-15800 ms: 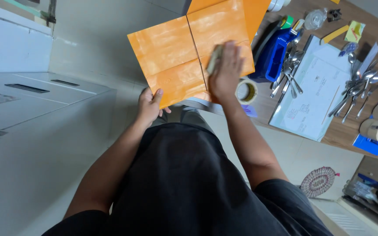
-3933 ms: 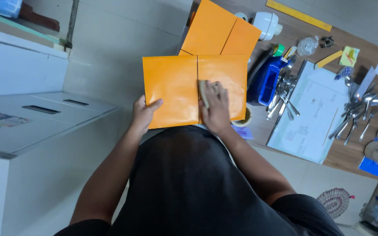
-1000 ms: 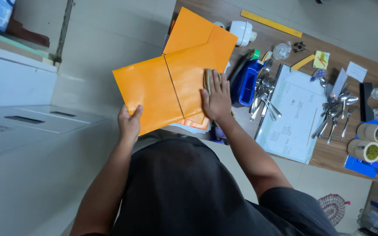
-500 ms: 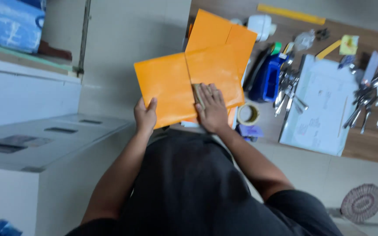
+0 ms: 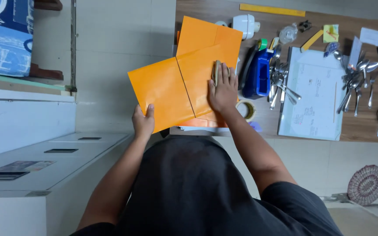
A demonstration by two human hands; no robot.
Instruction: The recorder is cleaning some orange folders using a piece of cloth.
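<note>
Plainly, the orange folder point(image 5: 171, 89) lay spread open at the near edge of the wooden table point(image 5: 368, 126), its left half hanging out past the table's end over the pale floor. The left hand point(image 5: 143, 122) pinched that overhanging half at its lower corner, thumb on top and fingers curled beneath the card. The right hand point(image 5: 222, 85) lay flat on the folder's right half, palm down, fingers together and pressing a small pale block point(image 5: 217, 70) against the sheet; whether the fingers clamped the block or merely rested over it could not be told. A second orange sheet point(image 5: 206, 35) lay beneath the folder, jutting out above it. Just beside the right hand stood a blue container point(image 5: 259, 72), and a roll of tape point(image 5: 246, 109) sat near the wrist. Farther right lay a cluster of metal spoons point(image 5: 281, 85) at the edge of a white printed sheet point(image 5: 316, 96), well apart from the folder.
</note>
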